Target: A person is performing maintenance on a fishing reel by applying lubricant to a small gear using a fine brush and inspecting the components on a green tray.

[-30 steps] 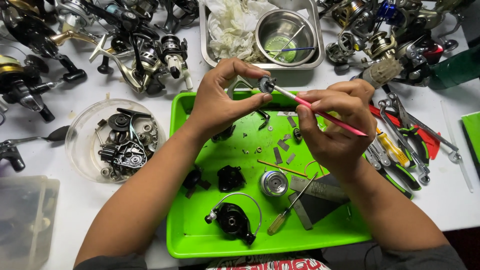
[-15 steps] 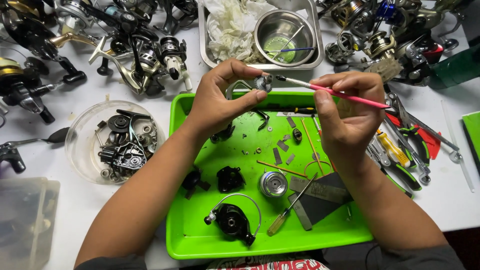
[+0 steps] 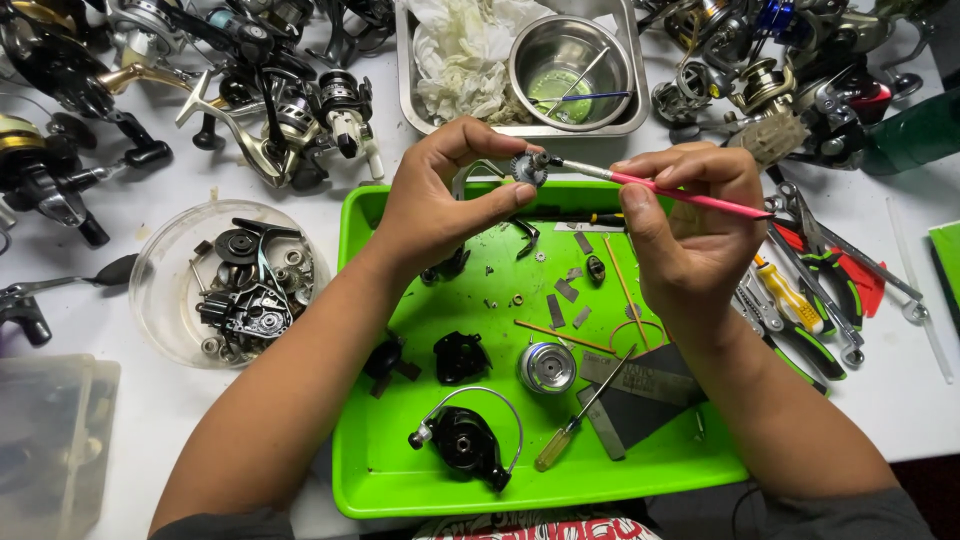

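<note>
My left hand (image 3: 445, 195) pinches a small toothed metal gear (image 3: 529, 169) between thumb and fingers, above the far edge of the bright green tray (image 3: 380, 470). My right hand (image 3: 690, 225) holds a thin pink-handled brush (image 3: 680, 193), its tip touching the gear. Below the hands the tray holds a black reel rotor with a wire bail (image 3: 465, 438), a silver spool (image 3: 547, 367), black reel parts (image 3: 461, 357), a yellow-handled screwdriver (image 3: 578, 418) and several small screws and shims.
A metal tray (image 3: 412, 95) at the back holds crumpled tissue and a steel bowl (image 3: 570, 62) with green liquid. A clear round dish of reel parts (image 3: 232, 282) sits left. Fishing reels (image 3: 265, 95) crowd the back; pliers and tools (image 3: 810, 290) lie right. A clear plastic box (image 3: 50, 440) stands at the lower left.
Both hands have shifted slightly away from me. The brush handle has levelled out, from pointing down-right to nearly horizontal, with its tip still at the gear.
</note>
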